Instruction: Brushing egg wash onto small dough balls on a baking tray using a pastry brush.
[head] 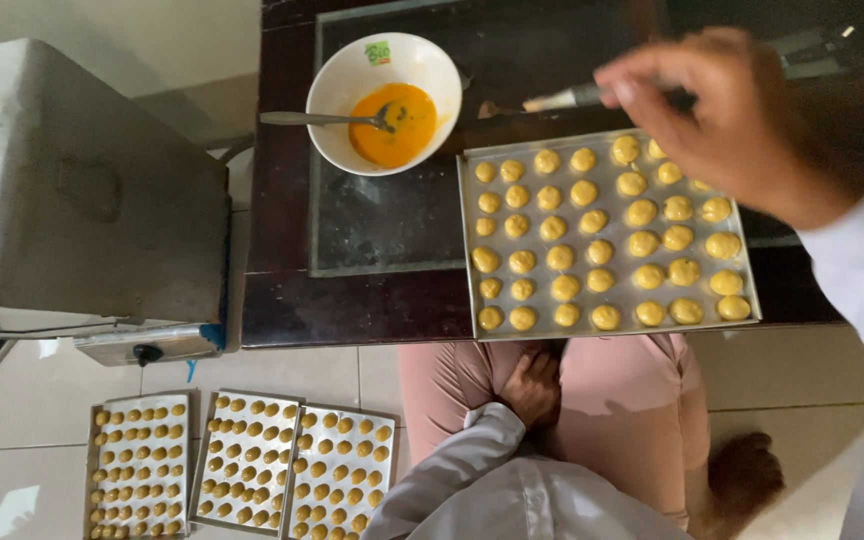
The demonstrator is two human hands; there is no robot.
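Right hand (742, 115) fingers (642, 85) pinch a brush (562, 98) at the tray's (467, 240) 12 o'clock edge. Dough balls (602, 235) look evenly yellow; glazed or not, can't tell. Bowl (384, 100) of egg wash with spoon (322, 119) at 10 o'clock. Left hand (532, 385) rests loosely curled in lap. Three filled trays (242, 465) wait on the floor.

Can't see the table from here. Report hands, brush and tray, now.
Right hand holds pastry brush above baking tray of yellow dough balls. Left hand rests in lap, holding nothing. Bowl of egg wash with spoon beside tray; nothing blocking.
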